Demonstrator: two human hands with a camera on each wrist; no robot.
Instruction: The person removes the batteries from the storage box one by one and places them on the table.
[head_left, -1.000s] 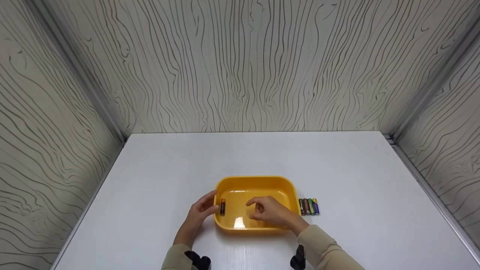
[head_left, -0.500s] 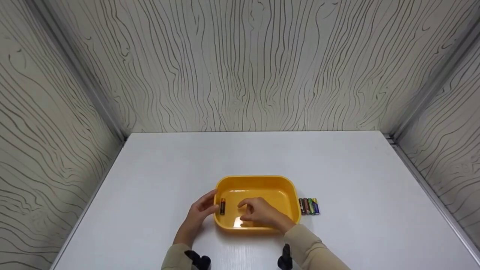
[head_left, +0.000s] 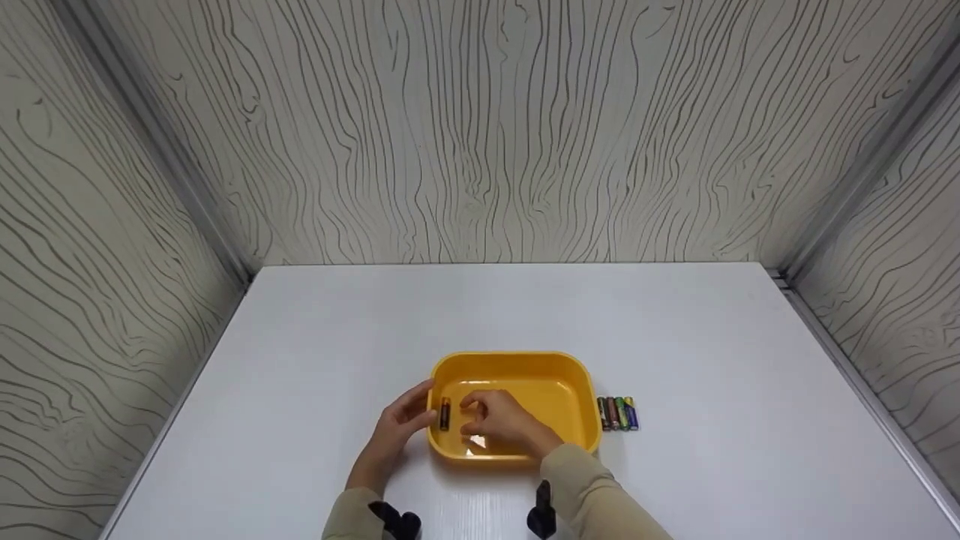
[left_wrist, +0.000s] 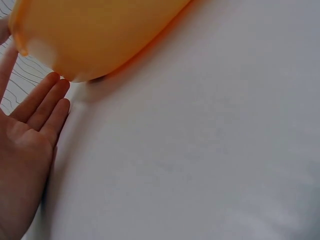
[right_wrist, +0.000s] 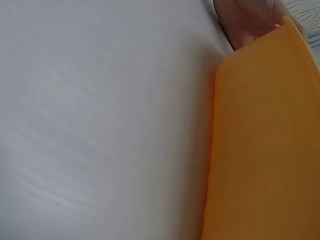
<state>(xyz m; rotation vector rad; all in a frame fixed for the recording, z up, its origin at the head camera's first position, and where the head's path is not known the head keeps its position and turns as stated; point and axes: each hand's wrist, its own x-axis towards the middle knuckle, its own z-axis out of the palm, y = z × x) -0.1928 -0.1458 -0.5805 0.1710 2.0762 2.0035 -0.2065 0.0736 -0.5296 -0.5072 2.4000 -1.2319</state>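
A yellow plastic tray (head_left: 525, 364) with rounded corners sits on the white table. My left hand (head_left: 394, 431) holds its left side, thumb at the rim. In the left wrist view, several fingers (left_wrist: 47, 102) lie nearly straight along the tray's outer wall (left_wrist: 110, 35). One dark battery with a copper-coloured end (head_left: 445, 414) lies inside by the left wall. My right hand (head_left: 502, 420) is over the tray just right of this battery, thumb and index finger curved apart with nothing between them. The right wrist view mostly shows the tray's outside (right_wrist: 265, 140); the right hand's fingers are out of that view.
Several batteries (head_left: 619, 413) of different colours stand in a side-by-side row on the table, against the tray's right side. White table (head_left: 337, 315) surrounds the tray. Wood-grain patterned panels (head_left: 480, 135) rise at the back and both sides.
My right hand has moved left across the tray, toward the battery at the left wall. The left hand, tray and batteries have stayed in place.
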